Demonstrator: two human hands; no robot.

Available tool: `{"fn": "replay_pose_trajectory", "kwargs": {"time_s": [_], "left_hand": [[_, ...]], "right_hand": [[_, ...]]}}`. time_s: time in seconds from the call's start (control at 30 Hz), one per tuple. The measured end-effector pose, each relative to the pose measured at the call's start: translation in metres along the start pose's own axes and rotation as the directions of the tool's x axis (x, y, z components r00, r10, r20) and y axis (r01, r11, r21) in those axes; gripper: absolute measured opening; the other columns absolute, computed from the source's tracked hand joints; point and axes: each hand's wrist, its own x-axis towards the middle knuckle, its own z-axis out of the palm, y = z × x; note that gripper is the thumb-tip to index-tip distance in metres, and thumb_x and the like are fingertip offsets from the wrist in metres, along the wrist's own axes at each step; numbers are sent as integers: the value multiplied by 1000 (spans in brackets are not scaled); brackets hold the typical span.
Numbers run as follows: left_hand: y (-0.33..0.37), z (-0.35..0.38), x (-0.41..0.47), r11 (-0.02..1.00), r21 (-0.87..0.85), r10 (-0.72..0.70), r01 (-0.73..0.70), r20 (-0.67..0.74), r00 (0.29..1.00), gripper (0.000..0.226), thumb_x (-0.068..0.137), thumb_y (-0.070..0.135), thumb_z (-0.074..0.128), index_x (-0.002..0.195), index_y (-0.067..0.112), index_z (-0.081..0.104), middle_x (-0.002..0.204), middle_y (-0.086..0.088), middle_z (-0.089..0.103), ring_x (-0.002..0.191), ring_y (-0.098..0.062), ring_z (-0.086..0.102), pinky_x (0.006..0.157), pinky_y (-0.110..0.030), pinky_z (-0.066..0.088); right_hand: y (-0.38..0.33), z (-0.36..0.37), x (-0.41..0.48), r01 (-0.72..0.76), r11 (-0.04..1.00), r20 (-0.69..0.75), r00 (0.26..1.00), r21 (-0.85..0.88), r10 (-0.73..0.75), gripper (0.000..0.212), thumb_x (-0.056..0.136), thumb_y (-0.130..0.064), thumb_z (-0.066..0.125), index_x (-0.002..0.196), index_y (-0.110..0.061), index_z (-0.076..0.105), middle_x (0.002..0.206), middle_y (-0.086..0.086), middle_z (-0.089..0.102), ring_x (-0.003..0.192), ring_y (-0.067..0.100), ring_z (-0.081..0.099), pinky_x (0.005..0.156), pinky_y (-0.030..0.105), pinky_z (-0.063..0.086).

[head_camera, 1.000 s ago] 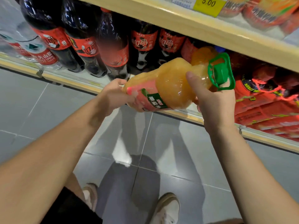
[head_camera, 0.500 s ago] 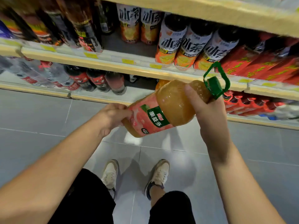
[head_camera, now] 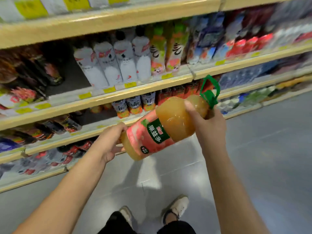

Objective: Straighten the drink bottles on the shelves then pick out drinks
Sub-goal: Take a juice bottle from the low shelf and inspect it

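Note:
A large orange juice bottle [head_camera: 170,125] with a pink and green label and a green cap with a loop handle lies tilted in front of the shelves, cap up to the right. My left hand [head_camera: 109,142] grips its base from the left. My right hand [head_camera: 206,122] is wrapped around its neck just below the cap. Behind it stand the wooden drink shelves [head_camera: 118,97], several tiers high, filled with upright bottles.
White-labelled bottles [head_camera: 118,63] and green-topped bottles [head_camera: 167,48] fill the upper tier; a dark gap [head_camera: 70,75] lies left of them. Orange-labelled bottles [head_camera: 133,105] stand one tier down. Dark cola bottles sit low at the left. Grey floor tiles [head_camera: 261,157] and my shoes [head_camera: 177,206] are below.
The view has risen from the bottom shelf to the upper tiers. The juice bottle came away from the low shelf and up with both hands, still tilted the same way.

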Motion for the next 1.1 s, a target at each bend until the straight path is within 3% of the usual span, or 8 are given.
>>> {"fn": "replay_pose_trajectory", "kwargs": {"time_s": [0.2,0.4,0.57,0.7,0.77,0.9,1.03,1.1], "left_hand": [[40,80,-21,996,33,76,-77,50,996,3,85,22,57,86,20,59,71,-4,52,67,-18,49,54,-27,45],[67,163,-33,978,144,135,-154,136,982,26,85,27,66,100,7,72,77,-10,56,74,-25,50,67,-35,46],[75,244,-36,972,188,88,-139,259,962,22,77,35,70,90,18,70,84,-10,49,72,-21,42,68,-37,35],[92,307,-33,958,242,67,-156,339,938,30,64,45,73,81,20,76,80,-7,55,74,-23,48,77,-43,41],[103,345,-28,944,275,58,-185,412,909,34,64,47,72,85,22,75,81,-8,54,75,-22,48,75,-41,38],[126,427,-17,913,298,72,-278,554,830,40,49,54,73,75,24,77,72,-3,63,64,-12,61,61,-32,54],[148,515,1,890,305,69,-338,643,763,45,51,53,76,85,23,78,79,-3,71,69,-11,65,68,-36,60],[160,561,13,883,309,46,-352,691,721,42,63,49,76,94,20,77,84,-2,72,72,-12,66,65,-33,59]], "right_hand": [[-30,-84,26,92,996,-133,987,-9,-92,48,69,-71,81,87,-29,67,81,-20,72,72,0,68,54,11,46],[-29,-167,48,50,996,-158,987,75,-38,51,70,-69,84,104,-34,70,97,-12,77,86,9,75,74,44,65],[-25,-235,74,57,996,-247,968,61,-41,53,68,-71,83,107,-36,70,100,-15,76,89,7,74,79,47,64],[-24,-283,96,23,1000,-350,937,-10,-25,65,62,-81,77,113,-41,68,99,-26,74,87,-4,71,81,41,63],[-22,-311,109,-7,1000,-411,912,-25,-4,71,59,-83,75,116,-43,67,100,-26,73,89,-4,70,83,39,63],[-14,-365,137,-37,999,-512,858,11,37,66,65,-78,78,122,-46,63,109,-22,71,102,3,68,82,34,59],[-5,-417,170,-35,999,-610,791,32,47,73,69,-71,78,132,-40,60,112,-25,66,99,-7,62,67,14,48],[0,-444,192,-49,998,-648,759,41,64,71,70,-69,78,131,-38,61,115,-21,69,102,-2,64,71,17,51]]}}
